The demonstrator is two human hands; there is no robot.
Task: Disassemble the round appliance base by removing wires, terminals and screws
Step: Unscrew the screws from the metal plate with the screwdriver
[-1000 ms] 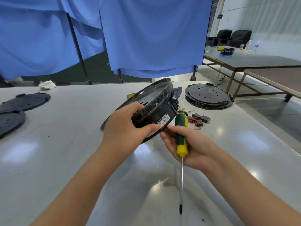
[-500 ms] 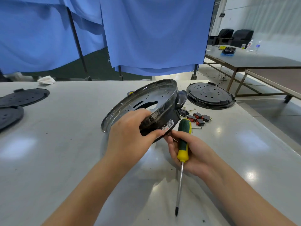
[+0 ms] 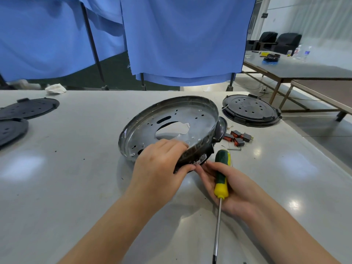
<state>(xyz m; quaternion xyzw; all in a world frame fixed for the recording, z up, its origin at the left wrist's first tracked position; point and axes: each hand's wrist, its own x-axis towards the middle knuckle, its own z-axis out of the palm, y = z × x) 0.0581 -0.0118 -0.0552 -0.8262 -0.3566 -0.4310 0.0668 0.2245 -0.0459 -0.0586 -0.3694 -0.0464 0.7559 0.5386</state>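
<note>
On the grey table (image 3: 66, 178), just in front of me, I hold the round appliance base (image 3: 169, 126) tilted, its open metal inside facing up toward the camera and its far rim raised. My left hand (image 3: 158, 168) grips its near rim: the fingers curl over the edge into the dish and the thumb presses the dark outer wall next to a white label (image 3: 202, 158). My right hand (image 3: 228, 187) lies palm up just right of that hand, its fingertips touching the base's lower edge, and the screwdriver (image 3: 221, 180) rests across the palm, green and yellow handle toward the base, shaft pointing back at me. The fingers are loosely bent under the handle; I cannot tell how firmly they clasp it.

Right of the base, a cluster of small red and black switches (image 3: 239, 138) lies on the table, with a loose screw (image 3: 234, 149) just nearer me. Beyond them, further right of the base, a black round cover (image 3: 250, 110) lies flat. Far left of the base, two black discs (image 3: 24, 109) sit at the table edge, and a crumpled white cloth (image 3: 55, 88) lies behind them. Blue curtains (image 3: 181, 39) hang behind the base, past the table.
</note>
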